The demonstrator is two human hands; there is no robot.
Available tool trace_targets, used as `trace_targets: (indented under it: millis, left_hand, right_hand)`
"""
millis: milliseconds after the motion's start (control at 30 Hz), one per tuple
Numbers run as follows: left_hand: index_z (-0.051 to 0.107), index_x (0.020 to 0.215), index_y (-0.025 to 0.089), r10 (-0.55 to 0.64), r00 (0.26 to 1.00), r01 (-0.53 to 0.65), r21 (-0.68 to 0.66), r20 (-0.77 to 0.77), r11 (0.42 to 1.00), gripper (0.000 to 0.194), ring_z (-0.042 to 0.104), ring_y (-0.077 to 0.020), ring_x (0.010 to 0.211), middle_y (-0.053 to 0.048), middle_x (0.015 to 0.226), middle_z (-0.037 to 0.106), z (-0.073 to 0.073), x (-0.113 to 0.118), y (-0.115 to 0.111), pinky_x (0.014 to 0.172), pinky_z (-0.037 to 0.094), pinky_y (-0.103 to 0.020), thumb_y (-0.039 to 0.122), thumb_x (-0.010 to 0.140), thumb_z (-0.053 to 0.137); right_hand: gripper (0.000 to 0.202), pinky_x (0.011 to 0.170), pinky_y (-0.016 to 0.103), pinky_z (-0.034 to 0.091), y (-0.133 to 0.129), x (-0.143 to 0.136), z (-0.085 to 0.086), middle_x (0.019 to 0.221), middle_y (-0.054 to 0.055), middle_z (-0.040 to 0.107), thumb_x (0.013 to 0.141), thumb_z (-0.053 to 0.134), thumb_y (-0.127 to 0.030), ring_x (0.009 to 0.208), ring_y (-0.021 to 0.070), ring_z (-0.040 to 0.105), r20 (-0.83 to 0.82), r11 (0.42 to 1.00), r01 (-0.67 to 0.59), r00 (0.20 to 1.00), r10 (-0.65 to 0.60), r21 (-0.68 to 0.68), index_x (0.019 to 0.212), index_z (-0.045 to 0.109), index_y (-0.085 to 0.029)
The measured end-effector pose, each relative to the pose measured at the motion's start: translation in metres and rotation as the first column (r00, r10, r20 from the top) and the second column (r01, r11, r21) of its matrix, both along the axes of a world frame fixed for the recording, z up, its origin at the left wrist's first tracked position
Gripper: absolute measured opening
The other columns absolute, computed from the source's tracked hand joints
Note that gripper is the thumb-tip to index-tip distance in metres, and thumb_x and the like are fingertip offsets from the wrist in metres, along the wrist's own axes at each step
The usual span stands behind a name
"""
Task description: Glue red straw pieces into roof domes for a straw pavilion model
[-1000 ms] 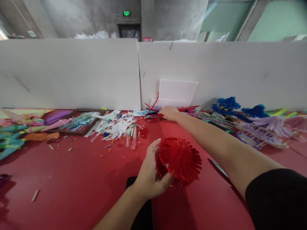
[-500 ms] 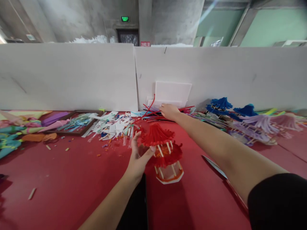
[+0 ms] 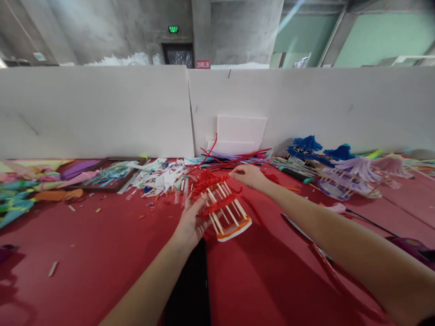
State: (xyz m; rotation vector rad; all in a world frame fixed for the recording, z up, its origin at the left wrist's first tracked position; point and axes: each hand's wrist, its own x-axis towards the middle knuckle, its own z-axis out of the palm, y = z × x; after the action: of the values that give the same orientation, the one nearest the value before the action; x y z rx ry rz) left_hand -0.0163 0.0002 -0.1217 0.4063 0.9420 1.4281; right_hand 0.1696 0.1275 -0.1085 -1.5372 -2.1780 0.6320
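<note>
A small pavilion model (image 3: 226, 206) with two red fuzzy roof tiers, pale stick posts and a white base edged in orange is tilted above the red table. My left hand (image 3: 192, 222) grips it from the left side, fingers partly hidden behind it. Close to the upper right of the model, my right hand (image 3: 248, 175) is closed with its fingertips pinched together; what they hold, if anything, is too small to tell. Beyond the hands, red, black and lilac pipe cleaners (image 3: 234, 158) lie in a pile against white boards (image 3: 241, 129).
Blue (image 3: 307, 144) and lilac (image 3: 356, 167) roofed models stand at the right. A knife (image 3: 297, 226) lies under my right forearm, near a purple glue gun (image 3: 411, 246). Paper scraps (image 3: 165, 179) and a framed tray (image 3: 112, 188) are at the left; a black device (image 3: 193, 290) lies in front.
My right hand has drawn back from the pipe cleaners toward the model. The model in my left hand has tilted, its base swinging up and showing more of the posts.
</note>
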Motion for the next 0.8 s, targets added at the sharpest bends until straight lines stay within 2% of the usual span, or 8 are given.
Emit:
trace_targets:
  millis: [133, 267, 400, 533, 600, 667, 733, 800]
  left_hand:
    - [0.051, 0.108, 0.025, -0.021, 1.000, 0.021, 0.016, -0.007, 1.000, 0.055, 0.070, -0.0161, 0.071, -0.001, 0.091, 0.069, -0.001, 0.001, 0.000, 0.062, 0.062, -0.032, 0.014, 0.064, 0.081]
    - [0.050, 0.121, 0.030, -0.016, 0.999, 0.019, 0.060, -0.039, 0.998, 0.072, 0.069, -0.0151, 0.068, 0.001, 0.088, 0.069, -0.001, 0.002, -0.004, 0.054, 0.058, -0.025, 0.015, 0.059, 0.084]
    - [0.049, 0.128, 0.032, -0.032, 0.996, 0.041, 0.112, -0.081, 0.993, 0.084, 0.067, -0.0130, 0.068, 0.004, 0.083, 0.066, 0.000, 0.004, -0.007, 0.056, 0.055, -0.022, 0.018, 0.054, 0.088]
    - [0.050, 0.129, 0.034, -0.057, 0.990, 0.077, 0.157, -0.131, 0.985, 0.087, 0.064, -0.0098, 0.070, 0.007, 0.077, 0.061, -0.007, 0.004, -0.005, 0.061, 0.051, -0.017, 0.022, 0.053, 0.090]
    - [0.050, 0.130, 0.036, -0.029, 0.983, 0.068, 0.211, -0.181, 0.975, 0.082, 0.065, -0.0115, 0.081, 0.004, 0.088, 0.064, -0.013, 0.003, -0.003, 0.064, 0.050, -0.018, 0.030, 0.058, 0.089]
    - [0.051, 0.130, 0.038, 0.040, 0.971, 0.030, 0.288, -0.236, 0.957, 0.072, 0.064, -0.0149, 0.099, 0.000, 0.109, 0.064, -0.017, 0.000, 0.000, 0.072, 0.051, -0.021, 0.038, 0.066, 0.084]
    - [0.052, 0.128, 0.037, 0.139, 0.953, -0.030, 0.370, -0.271, 0.929, 0.064, 0.056, -0.0182, 0.119, -0.001, 0.131, 0.057, -0.019, -0.002, 0.002, 0.087, 0.050, -0.025, 0.044, 0.071, 0.080]
    - [0.052, 0.126, 0.034, 0.180, 0.939, -0.052, 0.395, -0.295, 0.917, 0.062, 0.046, -0.0213, 0.132, -0.002, 0.143, 0.049, -0.021, -0.002, 0.003, 0.102, 0.044, -0.031, 0.047, 0.071, 0.078]
  right_hand:
    - [0.043, 0.075, 0.029, 0.054, -0.031, 0.011, 0.016, 0.094, 0.007, 0.071, 0.096, 0.039, -0.048, 0.080, 0.0142, 0.067, -0.285, 0.997, -0.071, 0.957, 0.060, -0.027, 0.101, 0.066, -0.015]
    - [0.038, 0.072, 0.028, 0.051, -0.067, 0.017, 0.022, 0.079, 0.003, 0.071, 0.074, 0.065, -0.054, 0.075, 0.0157, 0.064, -0.406, 0.987, -0.159, 0.904, 0.130, -0.038, 0.079, 0.071, -0.017]
    - [0.029, 0.072, 0.029, 0.048, -0.084, 0.014, 0.015, 0.077, 0.002, 0.070, 0.062, 0.074, -0.047, 0.074, 0.0160, 0.062, -0.461, 0.991, -0.126, 0.882, 0.094, -0.039, 0.069, 0.072, -0.019]
    - [0.025, 0.063, 0.028, 0.047, -0.081, 0.011, 0.002, 0.064, 0.000, 0.067, 0.062, 0.074, -0.043, 0.063, 0.0154, 0.060, -0.535, 0.993, -0.080, 0.845, 0.020, -0.089, 0.065, 0.071, -0.018]
    - [0.027, 0.062, 0.029, 0.048, -0.077, 0.010, -0.002, 0.060, -0.001, 0.065, 0.063, 0.073, -0.045, 0.063, 0.0160, 0.060, -0.579, 0.994, -0.048, 0.815, -0.015, -0.094, 0.065, 0.070, -0.018]
    - [0.029, 0.063, 0.029, 0.048, -0.072, 0.009, -0.002, 0.059, 0.000, 0.064, 0.062, 0.075, -0.046, 0.064, 0.0165, 0.060, -0.621, 0.996, -0.007, 0.782, -0.050, -0.089, 0.064, 0.070, -0.018]
    - [0.033, 0.063, 0.029, 0.047, -0.067, 0.008, 0.003, 0.060, 0.001, 0.065, 0.059, 0.076, -0.049, 0.063, 0.0161, 0.060, -0.660, 0.996, 0.035, 0.747, -0.080, -0.081, 0.063, 0.069, -0.017]
    - [0.037, 0.063, 0.029, 0.046, -0.062, 0.005, 0.011, 0.063, 0.002, 0.067, 0.056, 0.077, -0.052, 0.063, 0.0151, 0.059, -0.694, 0.995, 0.075, 0.713, -0.102, -0.069, 0.064, 0.070, -0.016]
